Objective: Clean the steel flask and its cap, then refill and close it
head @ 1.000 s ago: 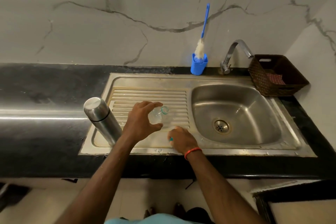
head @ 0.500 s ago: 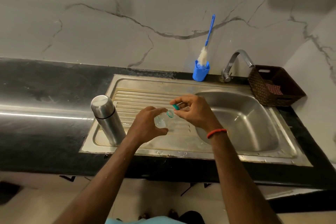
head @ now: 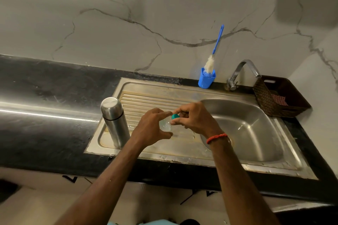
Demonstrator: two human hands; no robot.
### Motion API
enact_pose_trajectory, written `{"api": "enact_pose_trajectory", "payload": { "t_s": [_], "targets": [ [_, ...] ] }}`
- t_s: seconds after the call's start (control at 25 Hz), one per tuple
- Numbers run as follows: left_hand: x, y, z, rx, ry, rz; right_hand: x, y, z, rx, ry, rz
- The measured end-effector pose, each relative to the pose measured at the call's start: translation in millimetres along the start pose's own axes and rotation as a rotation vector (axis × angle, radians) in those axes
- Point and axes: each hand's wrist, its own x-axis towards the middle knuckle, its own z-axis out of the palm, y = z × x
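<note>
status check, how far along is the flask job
The steel flask stands closed on the drainboard; whether it's washed or refilled doesn't show. In hand: left hand grips a clear bottle, right hand pinches its teal cap. The brush sits in its holder, tap not running, so washing may remain.

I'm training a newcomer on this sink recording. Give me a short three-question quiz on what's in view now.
1. True or false: the steel flask lies on its side.
2. The left hand holds: A. a sponge; B. a small clear bottle; C. a spoon.
3. Fill in: the right hand pinches a teal ____.
Key: 1 false, it stands upright on the drainboard; 2 B; 3 cap.
</note>
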Motion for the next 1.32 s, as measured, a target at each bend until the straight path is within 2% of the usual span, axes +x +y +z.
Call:
{"api": "enact_pose_trajectory", "payload": {
  "t_s": [0.16,0.28,0.44,0.76,0.84,1.0,1.2,1.32],
  "targets": [
    [-2.0,-5.0,-3.5,-0.061,0.016,-0.023,1.3,-2.8,8.9,-0.078,0.051,-0.072],
    [-3.1,-9.1,-5.4,-0.111,0.025,-0.02,5.3,-3.1,7.1,-0.084,0.021,-0.171],
    [-2.7,-10.6,-3.6,-0.159,0.101,-0.042,12.9,-10.2,7.6,-0.143,-0.003,-0.192],
    [2.5,-5.0,8.0,-0.099,0.282,-0.128,19.7,-19.8,33.9,-0.308,0.257,-0.029],
    [2.6,-6.6,8.2,-0.119,0.239,-0.128,22.1,-19.9,32.3,-0.287,0.228,-0.043],
    [-4.4,-13.1,1.9,-0.212,0.175,-0.115,22.0,-9.3,27.0,-0.234,0.031,-0.122],
    [-7.3,-13.9,-10.6,-0.531,0.268,-0.044,22.7,-4.9,35.4,-0.239,0.005,-0.121],
    [-6.3,-14.4,-14.1,-0.499,0.314,-0.029,21.5,-4.9,37.7,-0.282,-0.006,-0.106]
  ]
}}
